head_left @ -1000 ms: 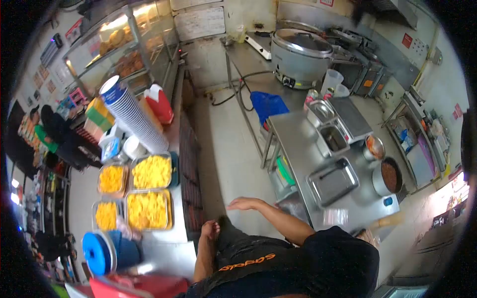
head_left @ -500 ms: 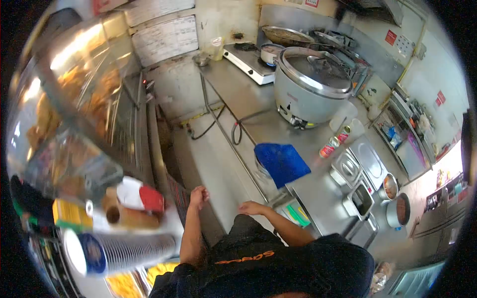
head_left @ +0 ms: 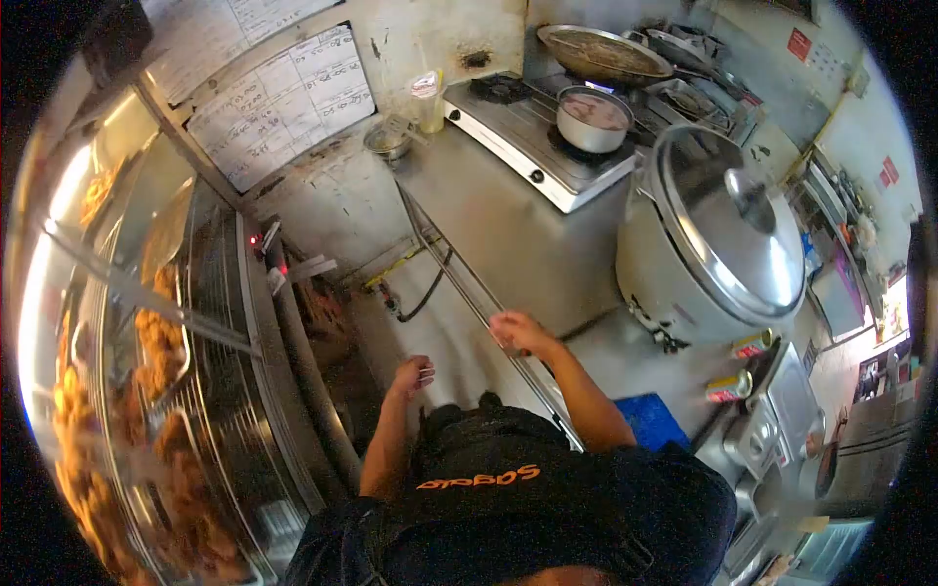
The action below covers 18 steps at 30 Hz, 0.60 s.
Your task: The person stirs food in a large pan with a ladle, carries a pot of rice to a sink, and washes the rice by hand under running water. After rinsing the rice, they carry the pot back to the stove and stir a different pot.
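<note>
My left hand (head_left: 414, 376) hangs over the narrow floor aisle, its fingers loosely bent and nothing in them. Farther right, my right hand (head_left: 518, 334) overlaps the front edge of the steel worktop (head_left: 479, 220) in this view, with loose fingers and no object in its grasp. The large rice cooker (head_left: 660, 259) stands on that worktop to the right, its shiny lid on. Beyond my hands sits a gas stove (head_left: 532, 137) bearing a small pot (head_left: 589, 127). A blue cloth (head_left: 650, 422) lies beside my right forearm, partly hidden by it.
A lit glass display case (head_left: 186, 332) with fried food lines the left side. At the worktop's far corner are a metal bowl (head_left: 389, 144) and a plastic jug (head_left: 428, 107). A wide wok (head_left: 606, 54) is behind the stove. Two cans (head_left: 730, 387) stand near the cooker.
I have moved forward along the aisle; stove and rice cooker appear nearer, and the cups and boxes at left have left view. My right hand has swung forward to the worktop edge.
</note>
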Each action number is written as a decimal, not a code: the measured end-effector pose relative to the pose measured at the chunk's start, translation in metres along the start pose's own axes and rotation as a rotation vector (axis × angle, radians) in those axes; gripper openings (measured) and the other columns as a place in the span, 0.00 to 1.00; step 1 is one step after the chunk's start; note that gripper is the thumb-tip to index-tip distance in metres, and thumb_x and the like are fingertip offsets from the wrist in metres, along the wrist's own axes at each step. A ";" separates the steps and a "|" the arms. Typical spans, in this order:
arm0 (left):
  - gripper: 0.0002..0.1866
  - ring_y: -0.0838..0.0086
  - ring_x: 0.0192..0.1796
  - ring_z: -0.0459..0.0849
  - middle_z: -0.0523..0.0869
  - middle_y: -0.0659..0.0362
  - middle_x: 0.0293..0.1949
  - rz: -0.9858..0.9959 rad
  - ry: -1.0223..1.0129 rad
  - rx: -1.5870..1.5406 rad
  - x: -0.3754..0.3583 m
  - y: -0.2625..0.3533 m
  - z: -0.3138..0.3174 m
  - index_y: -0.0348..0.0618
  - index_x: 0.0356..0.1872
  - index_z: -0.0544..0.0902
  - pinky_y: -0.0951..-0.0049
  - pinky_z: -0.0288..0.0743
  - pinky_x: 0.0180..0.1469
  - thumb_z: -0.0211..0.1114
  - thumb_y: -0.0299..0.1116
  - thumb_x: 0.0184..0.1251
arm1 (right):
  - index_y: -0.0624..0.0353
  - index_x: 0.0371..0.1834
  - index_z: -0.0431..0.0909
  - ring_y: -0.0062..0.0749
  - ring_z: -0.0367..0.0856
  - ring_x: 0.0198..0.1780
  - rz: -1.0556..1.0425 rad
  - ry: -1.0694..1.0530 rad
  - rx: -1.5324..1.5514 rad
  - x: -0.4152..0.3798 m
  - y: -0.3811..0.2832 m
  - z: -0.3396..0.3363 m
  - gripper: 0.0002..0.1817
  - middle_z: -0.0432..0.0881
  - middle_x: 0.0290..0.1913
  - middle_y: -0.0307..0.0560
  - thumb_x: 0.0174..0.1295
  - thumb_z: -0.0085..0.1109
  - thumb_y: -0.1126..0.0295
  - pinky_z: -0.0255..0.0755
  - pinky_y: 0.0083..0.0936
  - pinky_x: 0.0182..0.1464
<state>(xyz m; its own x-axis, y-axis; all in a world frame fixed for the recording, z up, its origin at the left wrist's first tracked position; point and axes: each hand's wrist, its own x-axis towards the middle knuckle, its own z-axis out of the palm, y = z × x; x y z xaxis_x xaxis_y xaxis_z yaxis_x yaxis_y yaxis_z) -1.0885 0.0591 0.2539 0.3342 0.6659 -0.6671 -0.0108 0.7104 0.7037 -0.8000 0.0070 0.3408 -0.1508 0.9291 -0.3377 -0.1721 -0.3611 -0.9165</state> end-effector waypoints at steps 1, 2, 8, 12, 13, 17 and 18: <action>0.05 0.77 0.23 0.72 0.73 0.62 0.24 0.072 -0.013 -0.080 0.016 0.017 -0.010 0.42 0.29 0.71 0.77 0.68 0.22 0.52 0.32 0.57 | 0.56 0.38 0.72 0.18 0.72 0.31 -0.048 0.033 0.029 0.029 -0.029 0.001 0.10 0.75 0.31 0.36 0.59 0.49 0.63 0.67 0.15 0.33; 0.08 0.79 0.20 0.67 0.70 0.62 0.20 0.053 -0.149 -0.165 0.036 0.034 -0.025 0.44 0.21 0.68 0.77 0.62 0.18 0.47 0.30 0.60 | 0.56 0.39 0.72 0.19 0.72 0.31 -0.028 0.025 0.000 0.065 -0.053 -0.005 0.11 0.75 0.31 0.36 0.58 0.49 0.63 0.68 0.16 0.34; 0.12 0.77 0.19 0.63 0.71 0.60 0.22 0.013 -0.163 0.230 0.121 0.131 -0.076 0.45 0.22 0.69 0.74 0.62 0.23 0.42 0.34 0.64 | 0.58 0.40 0.73 0.27 0.73 0.36 -0.257 0.288 -0.467 0.296 -0.159 -0.058 0.16 0.77 0.35 0.41 0.52 0.53 0.60 0.68 0.24 0.38; 0.12 0.72 0.29 0.69 0.73 0.56 0.34 -0.262 -0.053 0.173 0.211 0.159 -0.132 0.42 0.35 0.70 0.69 0.69 0.30 0.41 0.38 0.65 | 0.62 0.39 0.73 0.35 0.73 0.35 -0.348 0.863 -0.751 0.427 -0.199 -0.073 0.22 0.76 0.31 0.47 0.48 0.56 0.56 0.68 0.27 0.40; 0.14 0.70 0.32 0.71 0.74 0.55 0.37 -0.344 0.030 0.170 0.223 0.171 -0.141 0.41 0.38 0.71 0.68 0.70 0.32 0.41 0.39 0.65 | 0.62 0.39 0.73 0.35 0.73 0.35 -0.329 0.889 -0.737 0.457 -0.202 -0.078 0.22 0.76 0.31 0.47 0.48 0.56 0.56 0.68 0.27 0.40; 0.21 0.66 0.39 0.76 0.74 0.52 0.46 -0.483 0.165 0.120 0.270 0.212 -0.188 0.38 0.49 0.71 0.65 0.75 0.38 0.41 0.44 0.66 | 0.64 0.35 0.73 0.36 0.72 0.24 0.158 0.648 -0.376 0.519 -0.223 -0.102 0.26 0.74 0.22 0.47 0.47 0.57 0.49 0.70 0.27 0.32; 0.22 0.65 0.40 0.76 0.74 0.51 0.47 -0.452 0.020 0.013 0.295 0.208 -0.217 0.38 0.49 0.70 0.64 0.75 0.38 0.41 0.45 0.65 | 0.64 0.34 0.73 0.36 0.71 0.22 0.213 0.501 -0.219 0.529 -0.224 -0.108 0.26 0.73 0.20 0.47 0.47 0.56 0.48 0.70 0.27 0.30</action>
<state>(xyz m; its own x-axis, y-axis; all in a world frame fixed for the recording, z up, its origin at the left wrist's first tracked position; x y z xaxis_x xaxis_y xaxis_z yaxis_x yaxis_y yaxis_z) -1.1967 0.4525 0.1507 0.2843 0.2936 -0.9126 0.1438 0.9281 0.3434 -0.7364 0.5875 0.3444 0.3281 0.7814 -0.5308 0.0250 -0.5689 -0.8220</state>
